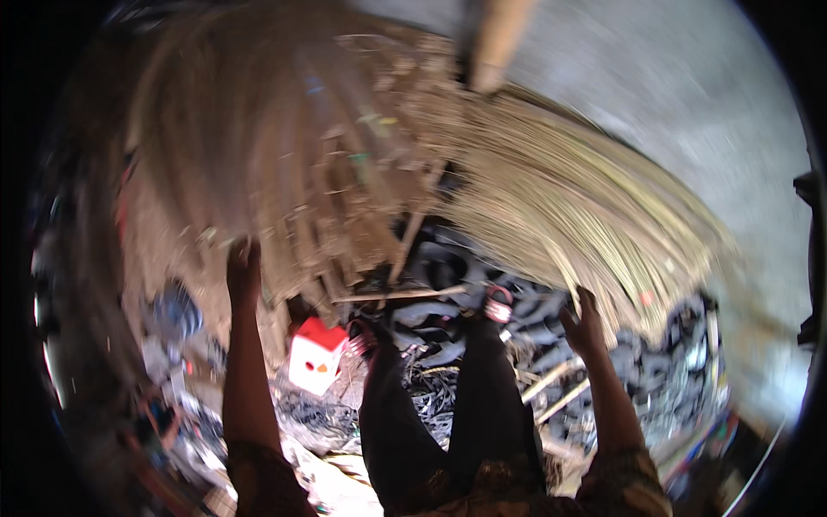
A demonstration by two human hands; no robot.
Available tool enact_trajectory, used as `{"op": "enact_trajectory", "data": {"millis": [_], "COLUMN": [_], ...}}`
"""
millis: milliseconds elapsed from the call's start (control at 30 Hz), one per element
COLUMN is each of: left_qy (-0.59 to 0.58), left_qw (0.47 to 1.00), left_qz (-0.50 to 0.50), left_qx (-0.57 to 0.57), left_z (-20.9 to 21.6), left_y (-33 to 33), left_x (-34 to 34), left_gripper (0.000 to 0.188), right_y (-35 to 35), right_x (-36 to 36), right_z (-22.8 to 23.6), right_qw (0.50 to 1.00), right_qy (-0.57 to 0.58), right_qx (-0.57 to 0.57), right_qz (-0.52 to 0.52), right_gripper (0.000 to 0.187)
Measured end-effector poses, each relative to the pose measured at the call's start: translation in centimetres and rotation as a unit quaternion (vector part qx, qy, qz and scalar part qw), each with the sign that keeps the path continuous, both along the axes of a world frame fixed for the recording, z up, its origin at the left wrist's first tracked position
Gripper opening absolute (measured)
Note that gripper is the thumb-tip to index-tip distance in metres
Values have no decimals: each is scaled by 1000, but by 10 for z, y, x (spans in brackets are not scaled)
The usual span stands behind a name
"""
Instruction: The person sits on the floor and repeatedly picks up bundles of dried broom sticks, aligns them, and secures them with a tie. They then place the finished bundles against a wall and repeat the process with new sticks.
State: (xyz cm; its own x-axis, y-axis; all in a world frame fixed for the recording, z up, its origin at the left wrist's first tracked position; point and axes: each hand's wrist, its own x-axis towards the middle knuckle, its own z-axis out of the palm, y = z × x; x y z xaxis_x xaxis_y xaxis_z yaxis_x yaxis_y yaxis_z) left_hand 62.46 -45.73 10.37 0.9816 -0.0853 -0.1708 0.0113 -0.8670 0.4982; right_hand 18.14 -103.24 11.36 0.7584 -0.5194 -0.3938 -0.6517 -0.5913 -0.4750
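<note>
My left hand (245, 264) reaches up to the lower ends of a large heap of brown broom-like bundles (284, 181). Its fingers are blurred against the bundle ends, so their grip cannot be made out. On the right, a broad fan of thin, yellowish straw stalks (577, 198) lies spread out. My right hand (587, 326) is at the lower edge of this fan, thumb and fingers around a few pale stalks. Motion blur covers much of the brown heap.
Black curled rubber-like strips (444, 258) cover the ground around my feet. A red and white box (315, 355) stands by my left foot. Wooden sticks (556, 379) lie on the right. A wooden post (502, 43) rises behind the straw, before a grey surface (672, 77).
</note>
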Motion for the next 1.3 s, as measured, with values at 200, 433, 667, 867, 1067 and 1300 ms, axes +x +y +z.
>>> {"op": "enact_trajectory", "data": {"millis": [200, 433, 667, 867, 1067, 1300], "left_qy": [376, 543, 533, 494, 540, 545], "left_qw": [906, 820, 844, 863, 836, 833], "left_qz": [-162, -165, -28, 91, 93, 79], "left_qx": [-108, -71, -51, -42, -33, -53], "left_z": [-123, -71, -62, -46, -43, -45], "left_y": [-137, -228, -216, -206, -226, -245], "left_x": [-245, -421, -391, -364, -378, -393], "left_gripper": [27, 47, 40, 38, 38, 42], "right_y": [-87, -226, -296, -335, -351, -343], "right_x": [-65, -75, -55, -35, -24, -38], "right_z": [-76, -90, -95, -98, -99, -119], "right_qw": [985, 942, 934, 931, 917, 908], "right_qy": [103, 180, 167, 193, 306, 302], "right_qx": [-81, -231, -279, -281, -249, -290], "right_qz": [-114, -167, -144, -127, -61, -6], "right_gripper": [68, 67, 63, 61, 75, 95]}}
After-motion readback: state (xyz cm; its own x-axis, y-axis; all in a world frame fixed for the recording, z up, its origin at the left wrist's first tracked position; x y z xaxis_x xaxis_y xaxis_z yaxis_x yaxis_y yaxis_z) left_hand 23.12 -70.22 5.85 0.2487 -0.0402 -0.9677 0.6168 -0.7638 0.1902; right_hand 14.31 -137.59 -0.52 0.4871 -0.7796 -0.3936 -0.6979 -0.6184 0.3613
